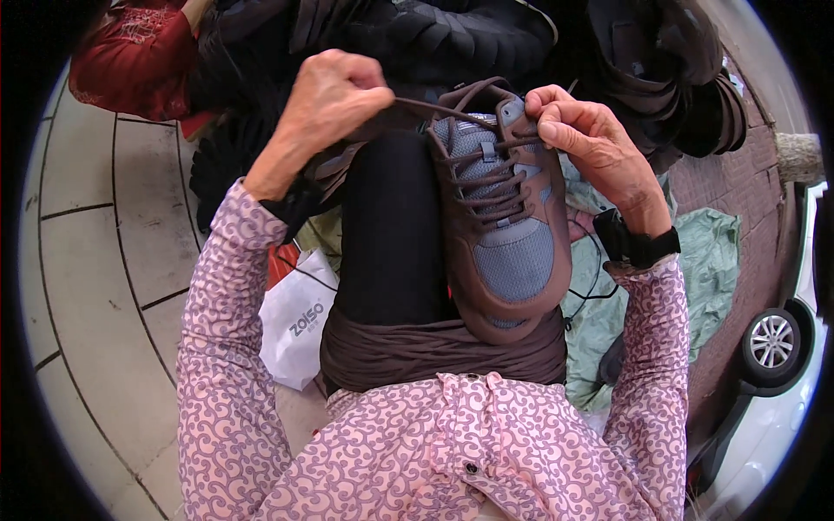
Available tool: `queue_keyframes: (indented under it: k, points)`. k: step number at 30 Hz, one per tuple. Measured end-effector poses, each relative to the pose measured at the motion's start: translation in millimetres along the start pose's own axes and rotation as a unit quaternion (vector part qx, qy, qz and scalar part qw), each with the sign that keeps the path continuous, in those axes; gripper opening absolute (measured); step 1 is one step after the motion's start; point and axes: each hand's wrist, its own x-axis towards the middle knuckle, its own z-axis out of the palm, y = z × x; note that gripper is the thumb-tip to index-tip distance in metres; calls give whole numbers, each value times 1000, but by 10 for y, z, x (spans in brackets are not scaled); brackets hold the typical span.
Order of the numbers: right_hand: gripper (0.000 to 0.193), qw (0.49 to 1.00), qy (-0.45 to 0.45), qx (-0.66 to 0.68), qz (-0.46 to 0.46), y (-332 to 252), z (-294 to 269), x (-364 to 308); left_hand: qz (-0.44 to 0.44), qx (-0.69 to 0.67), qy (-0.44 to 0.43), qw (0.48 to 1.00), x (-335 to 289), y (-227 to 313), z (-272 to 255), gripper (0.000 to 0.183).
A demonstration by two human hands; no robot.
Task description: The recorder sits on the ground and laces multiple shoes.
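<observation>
A brown and blue-grey sneaker (512, 252) rests on my lap, its toe pointing toward me. Brown shoelace (492, 193) crosses its tongue in several rows. My left hand (334, 97), to the left of the shoe's collar, is closed on a lace end drawn out taut from the top eyelets. At the right side of the collar, my right hand (584, 130) pinches at the lace by the upper eyelets; its exact hold is partly hidden by the fingers. A bundle of brown laces (391, 356) lies across my lap near my waist.
Dark shoes (460, 39) are heaped ahead, with more stacked at the far right (673, 69). A person's red garment (135, 61) shows at the far left. A white bag (295, 321) lies left of my leg, green sheeting (708, 278) to the right. A white car (773, 382) stands farther right.
</observation>
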Motion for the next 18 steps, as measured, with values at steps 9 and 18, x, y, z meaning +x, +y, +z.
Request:
queue_keyframes:
  k: [9,18]
  points:
    - [26,1000,-19,13,17,9,-30,71,-192,10,58,980,-730,-407,-267,16]
    - [26,998,-12,53,32,62,-66,41,-246,29,81,965,-1193,-596,-343,16]
